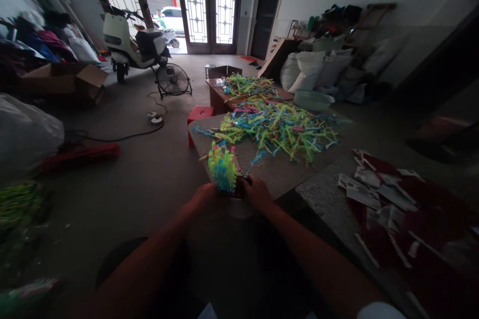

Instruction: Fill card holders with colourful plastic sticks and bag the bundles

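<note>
At the tabletop's [277,174] eight o'clock edge, a bundle of yellow-green and blue plastic strips [224,167] is standing between the left hand [204,195] at seven and right hand [259,193] at four. Right fingers are curling beside its dark base [232,193]; I cannot tell either hand's opening.

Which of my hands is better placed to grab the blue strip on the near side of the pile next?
Probably your right hand: the blue strip lies just beyond it, while your left hand is at the colourful bundle's lower left, farther away.
</note>
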The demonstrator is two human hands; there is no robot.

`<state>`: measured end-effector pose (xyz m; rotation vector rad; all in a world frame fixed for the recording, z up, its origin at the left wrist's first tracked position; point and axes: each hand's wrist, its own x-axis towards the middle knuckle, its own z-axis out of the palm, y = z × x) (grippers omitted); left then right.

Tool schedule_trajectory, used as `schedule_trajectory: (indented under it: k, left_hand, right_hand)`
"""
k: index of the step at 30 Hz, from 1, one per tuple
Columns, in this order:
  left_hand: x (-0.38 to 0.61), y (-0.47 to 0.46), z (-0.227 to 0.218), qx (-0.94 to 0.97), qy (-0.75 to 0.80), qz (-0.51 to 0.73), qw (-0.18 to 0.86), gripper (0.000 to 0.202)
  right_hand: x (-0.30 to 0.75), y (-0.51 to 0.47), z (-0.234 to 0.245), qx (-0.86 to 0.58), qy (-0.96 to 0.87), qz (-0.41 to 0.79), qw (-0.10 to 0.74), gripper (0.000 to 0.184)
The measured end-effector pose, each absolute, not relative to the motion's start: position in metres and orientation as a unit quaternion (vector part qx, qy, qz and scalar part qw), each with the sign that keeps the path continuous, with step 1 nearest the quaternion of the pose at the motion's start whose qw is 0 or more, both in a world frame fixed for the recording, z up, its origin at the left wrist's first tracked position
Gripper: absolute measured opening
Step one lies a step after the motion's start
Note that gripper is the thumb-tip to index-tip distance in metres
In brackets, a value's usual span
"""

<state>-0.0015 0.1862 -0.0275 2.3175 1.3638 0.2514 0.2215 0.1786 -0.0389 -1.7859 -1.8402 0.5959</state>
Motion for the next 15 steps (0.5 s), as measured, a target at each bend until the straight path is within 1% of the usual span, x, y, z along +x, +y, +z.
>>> schedule_trajectory:
  k: [5, 7, 12, 15]
  left_hand:
    - [-0.001, 0.186, -0.027, 0.831, 0.504, 0.088, 0.217, 0.023]
    - [0.000, 0.184, -0.023, 0.831, 0.503, 0.087, 0.221, 0.023]
    - [0.002, 0.182, -0.016, 0.825, 0.515, 0.071, 0.220, 0.027]
    - [0.002, 0.184, -0.019, 0.824, 0.513, 0.077, 0.228, 0.026]
  right_hand:
    - [0.215, 0.177, -0.024, -0.681, -0.701, 0.163, 0.136, 0.032]
    - [0.210, 0.176, -0.020, -0.689, -0.704, 0.141, 0.103, 0.032]
    - [0.200, 0.172, -0.015, -0.698, -0.705, 0.110, 0.052, 0.027]
    - [0.196, 0.171, -0.013, -0.687, -0.718, 0.104, 0.047, 0.027]
